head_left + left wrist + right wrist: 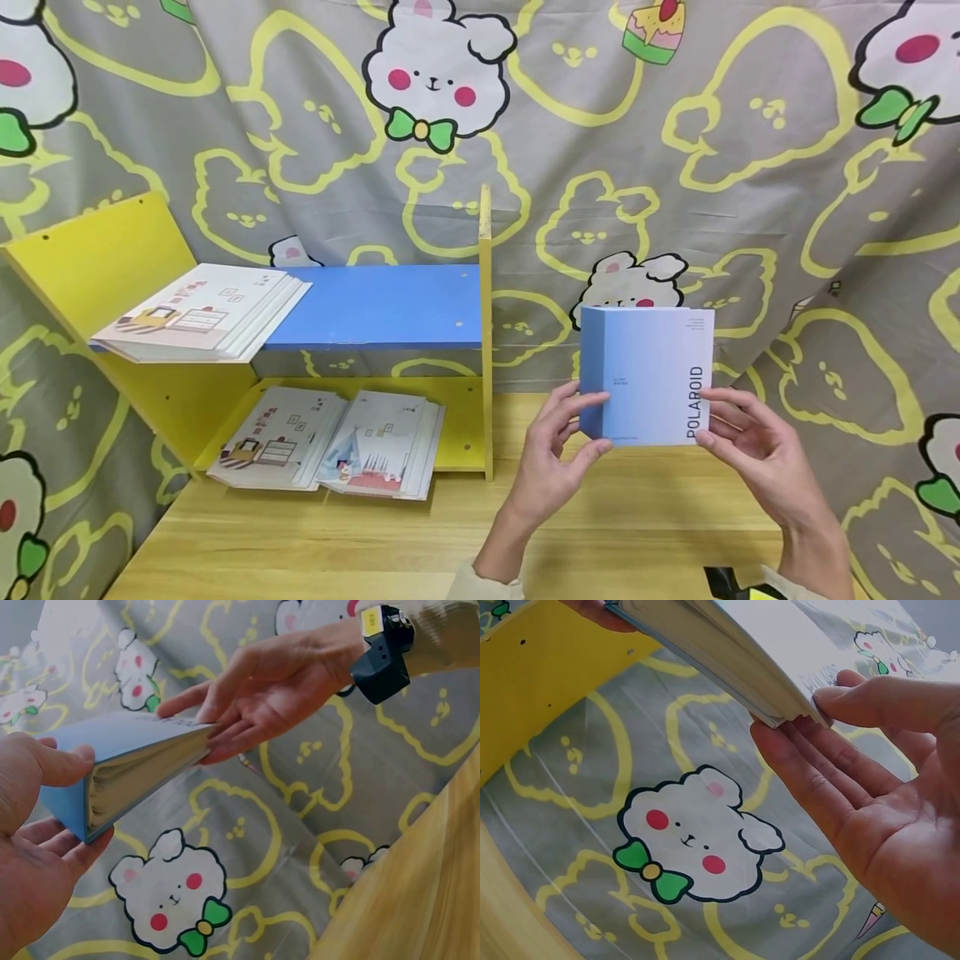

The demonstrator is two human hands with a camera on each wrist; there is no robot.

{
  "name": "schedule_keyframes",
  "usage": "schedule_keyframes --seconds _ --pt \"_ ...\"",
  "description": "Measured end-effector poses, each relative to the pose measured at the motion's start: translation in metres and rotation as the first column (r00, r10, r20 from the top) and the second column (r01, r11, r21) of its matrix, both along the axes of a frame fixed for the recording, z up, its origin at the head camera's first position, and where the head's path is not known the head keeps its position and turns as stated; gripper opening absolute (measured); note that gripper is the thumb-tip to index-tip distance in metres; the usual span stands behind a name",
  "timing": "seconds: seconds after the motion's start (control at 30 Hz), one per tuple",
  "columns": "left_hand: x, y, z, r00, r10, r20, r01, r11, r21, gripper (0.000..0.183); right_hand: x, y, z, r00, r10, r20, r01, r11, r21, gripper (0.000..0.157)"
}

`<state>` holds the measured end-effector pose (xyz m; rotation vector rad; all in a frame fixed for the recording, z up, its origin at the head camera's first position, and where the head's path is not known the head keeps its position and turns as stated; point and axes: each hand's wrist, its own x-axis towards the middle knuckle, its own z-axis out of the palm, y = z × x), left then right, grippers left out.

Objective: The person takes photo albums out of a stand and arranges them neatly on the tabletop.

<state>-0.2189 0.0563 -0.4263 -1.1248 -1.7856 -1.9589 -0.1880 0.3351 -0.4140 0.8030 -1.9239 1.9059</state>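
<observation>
Pale-blue POLAROID book [654, 367], held up above the tabletop [637, 525].
Probably light, stiff-covered and slick: my left hand [553, 450] pinches its spine side, my right hand [757, 454] the opposite edge, sensible places to stop it flopping apart.

At right, the book [652, 375] looks like smooth card outside, with a soft sheen, its pages [142, 776] matt paper. The shelf [382, 304] at left seems smooth painted board, faintly glossy; the table [300, 546] shows smooth wood grain, the far curtain [525, 179] creased, matt cloth.
</observation>
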Motion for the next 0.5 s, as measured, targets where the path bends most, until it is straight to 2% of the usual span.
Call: schedule_keyframes --seconds 0.3,0.5 --pt "0.0 0.008 -0.004 1.0 -0.013 -0.007 0.013 1.0 0.02 0.046 0.004 0.004 0.001 1.0 0.0 0.0 0.0 1.0 -0.021 0.054" --pt "0.0 0.014 -0.009 0.999 -0.03 0.035 0.028 0.999 0.038 0.045 0.004 0.005 -0.001 1.0 0.007 0.0 -0.007 0.999 -0.04 0.057"
